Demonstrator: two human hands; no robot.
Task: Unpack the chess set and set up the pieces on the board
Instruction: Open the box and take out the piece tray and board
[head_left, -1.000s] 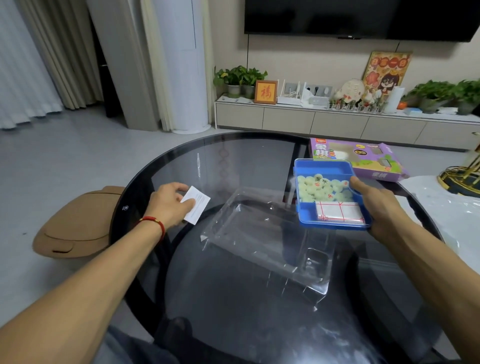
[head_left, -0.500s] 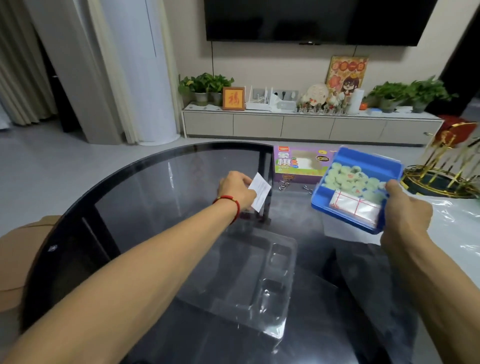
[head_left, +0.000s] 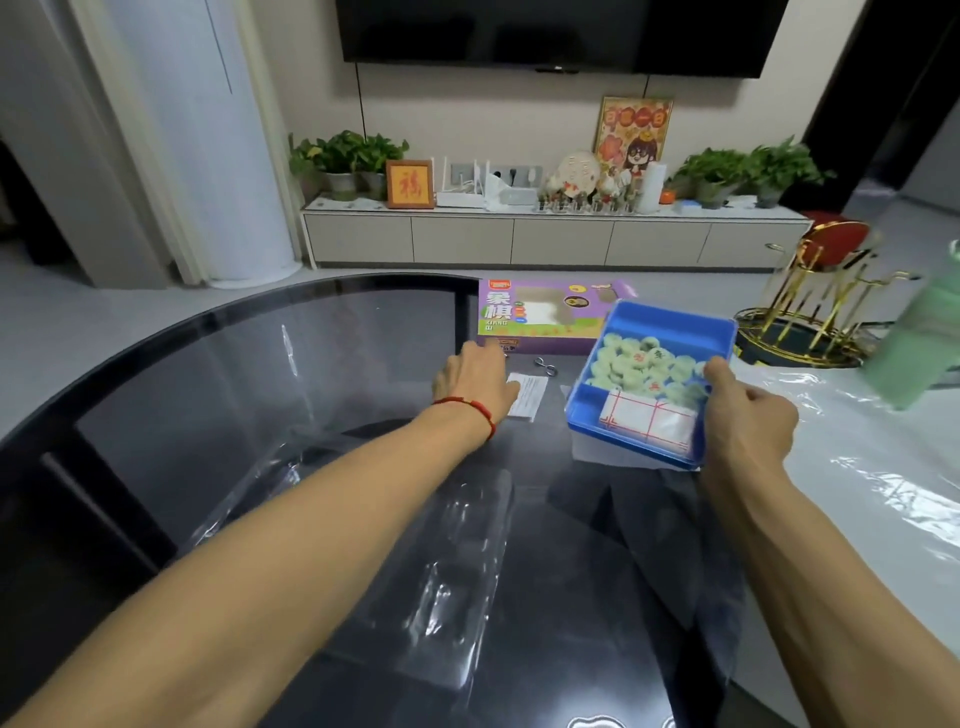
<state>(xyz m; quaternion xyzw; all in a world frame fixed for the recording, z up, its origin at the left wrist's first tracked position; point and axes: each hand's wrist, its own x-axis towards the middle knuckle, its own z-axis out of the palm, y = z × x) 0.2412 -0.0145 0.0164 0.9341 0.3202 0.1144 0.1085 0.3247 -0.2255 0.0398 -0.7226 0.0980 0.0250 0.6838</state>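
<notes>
Dark round glass table (head_left: 218, 395) seen from above, with a lighter table (head_left: 883, 493) abutting it at right. On the near part of the glass lies a clear plastic cover (head_left: 441, 571), already off the set. At the far edge stands the purple box (head_left: 540, 317), emptied of its insert. The blue tray (head_left: 670, 325) is held tilted just above the table, near the box; its far compartment holds the pale green round pieces (head_left: 639, 364), and its near compartment holds the folded board (head_left: 644, 421), white with red lines. The right hand (head_left: 748, 421) grips the tray's right rim, thumb over the edge and fingers curled beneath. The left hand (head_left: 475, 379) rests at a small white slip (head_left: 530, 395) lying on the glass; whether its fingers pinch the slip or merely press it cannot be told. A small metal clip (head_left: 545, 366) lies between slip and box. Judged progress: unpacking is nearly complete; the board is not yet unfolded, and no piece has been placed, so the whole setting-up remains.
</notes>
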